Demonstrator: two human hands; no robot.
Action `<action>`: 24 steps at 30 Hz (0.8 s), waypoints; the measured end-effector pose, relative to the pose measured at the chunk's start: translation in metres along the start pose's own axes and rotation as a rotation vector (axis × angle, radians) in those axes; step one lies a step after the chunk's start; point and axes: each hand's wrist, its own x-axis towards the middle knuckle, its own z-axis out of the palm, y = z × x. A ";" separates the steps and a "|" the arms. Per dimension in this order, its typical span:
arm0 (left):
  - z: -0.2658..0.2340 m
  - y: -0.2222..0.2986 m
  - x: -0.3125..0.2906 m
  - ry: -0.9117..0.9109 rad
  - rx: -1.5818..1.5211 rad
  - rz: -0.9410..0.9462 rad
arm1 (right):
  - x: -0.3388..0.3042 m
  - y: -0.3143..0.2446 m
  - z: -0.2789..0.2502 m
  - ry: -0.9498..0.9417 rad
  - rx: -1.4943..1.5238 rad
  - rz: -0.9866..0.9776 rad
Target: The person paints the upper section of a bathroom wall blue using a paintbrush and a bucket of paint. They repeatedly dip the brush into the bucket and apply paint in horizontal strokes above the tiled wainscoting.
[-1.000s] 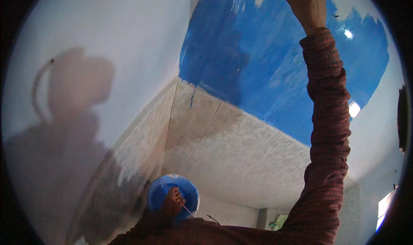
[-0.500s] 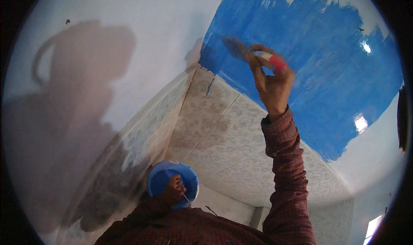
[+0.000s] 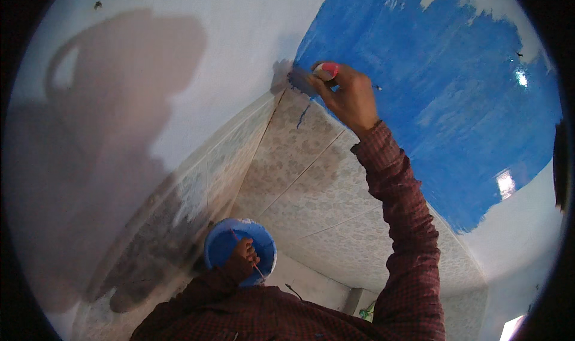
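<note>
**Blue coat: broad area covered, ragged margins outstanding**

Most of the visible wall face is being covered by a blue-painted patch [image 3: 455,107], reaching the left corner edge and, for much of its width, the top edge of the wall tiles [image 3: 293,167]. White is being left bare above its jagged upper boundary and beyond its lower right end. The adjoining white side wall [image 3: 239,35] is being left uncoated; whether it is being included cannot be told.

Lower left corner, by judgement, is being cut in now. The paintbrush [image 3: 327,71] is being pinched between thumb and fingers of the right hand [image 3: 354,99], its bristles being held at that corner, just above the tiles; firm contact cannot be confirmed. A blue drip [image 3: 303,116] is being noted on the tiles below; cleanup is being judged outstanding.

The bucket [image 3: 230,223] is being carried low by the left hand [image 3: 246,255], fingers being curled around its thin bucket handle [image 3: 259,271]. Paint depth is being hidden.
</note>
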 end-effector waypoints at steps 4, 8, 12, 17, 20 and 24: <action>-0.010 0.000 0.004 -0.043 -0.089 -0.074 | 0.007 0.004 0.012 -0.016 0.005 -0.035; -0.021 -0.008 0.007 -0.205 0.122 0.122 | 0.012 0.006 0.017 -0.078 -0.094 -0.037; -0.020 -0.012 0.005 -0.191 0.272 0.224 | 0.018 0.006 0.015 -0.110 -0.071 -0.099; -0.009 -0.002 0.001 -0.077 -0.217 -0.047 | 0.023 0.005 0.012 -0.131 -0.085 -0.200; -0.002 -0.001 0.001 0.011 0.125 0.068 | 0.024 0.005 0.013 -0.158 -0.106 -0.201; 0.000 0.003 0.003 0.039 -0.122 -0.069 | 0.024 0.003 0.011 -0.174 -0.113 -0.192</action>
